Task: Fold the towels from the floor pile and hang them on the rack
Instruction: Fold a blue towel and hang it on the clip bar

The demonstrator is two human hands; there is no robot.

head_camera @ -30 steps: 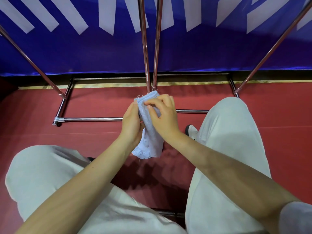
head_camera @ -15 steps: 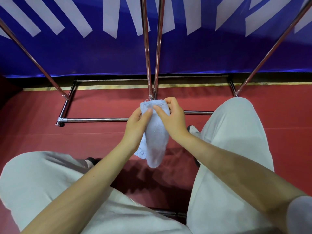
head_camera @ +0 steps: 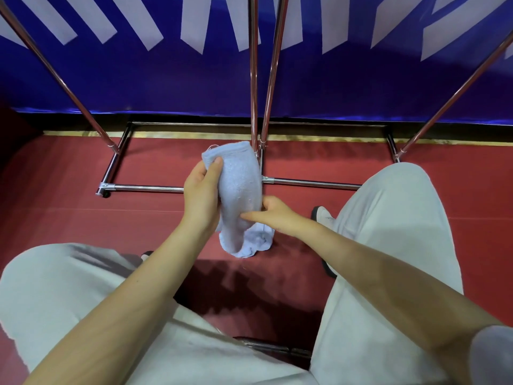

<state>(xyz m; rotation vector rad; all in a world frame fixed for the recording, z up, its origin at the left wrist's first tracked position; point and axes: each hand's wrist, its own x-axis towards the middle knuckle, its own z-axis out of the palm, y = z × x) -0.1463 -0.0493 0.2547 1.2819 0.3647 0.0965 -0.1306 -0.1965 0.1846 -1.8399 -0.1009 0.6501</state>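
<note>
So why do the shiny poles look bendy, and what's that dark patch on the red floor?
Head view: the wide-angle lens splays the rack poles outward, most at the edges; the dark patch on the red floor is a shadow between the person's legs; the towel and both hands look fairly sharp, the picture's corners softer.

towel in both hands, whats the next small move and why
Probably draw the right hand down the towel to pull its lower end straight. The left hand pinches the top edge, but the bottom hangs bunched and uneven, and the towel is not yet over any bar of the rack.
</note>
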